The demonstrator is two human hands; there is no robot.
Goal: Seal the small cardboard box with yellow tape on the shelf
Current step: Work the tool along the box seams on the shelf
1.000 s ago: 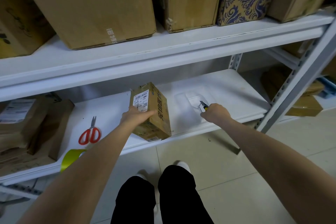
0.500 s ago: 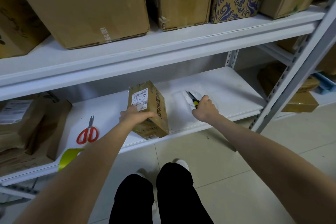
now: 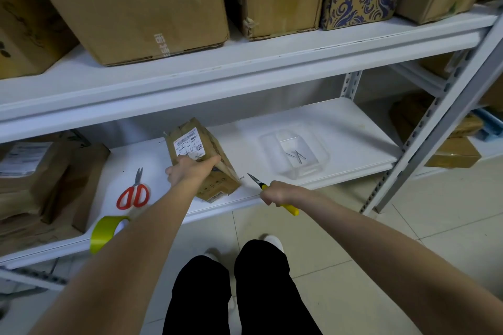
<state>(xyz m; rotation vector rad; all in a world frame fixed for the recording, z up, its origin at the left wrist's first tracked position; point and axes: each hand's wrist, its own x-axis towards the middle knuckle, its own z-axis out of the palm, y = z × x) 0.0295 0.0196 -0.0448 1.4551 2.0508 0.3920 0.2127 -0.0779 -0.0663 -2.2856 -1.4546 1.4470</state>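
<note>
**Right hand**, centre of frame: my fist is closed round a yellow-handled pointed tool, its dark tip aimed up-left toward the box, apart from it.

**Left hand**, just left of centre: it holds the near upper edge of the small cardboard box, steadying it.

**Small cardboard box:** it stands tilted on the lower shelf, white label facing up. I cannot tell whether its flaps are shut.

**Red-handled scissors**: lying flat, left of the box.

**Yellow tape roll**, lower left: it sits at the shelf's front edge, partly behind my left forearm, untouched.

**Clear tray**, right of centre: it holds a few nails.

**Step, as I judge it:** preparation only, since no tape is on the box yet.

**Next move calls for:** freeing my right hand of the tool, reaching down-left for the roll, then pulling a strip across the closed seam while my left hand keeps the box from sliding.
</note>
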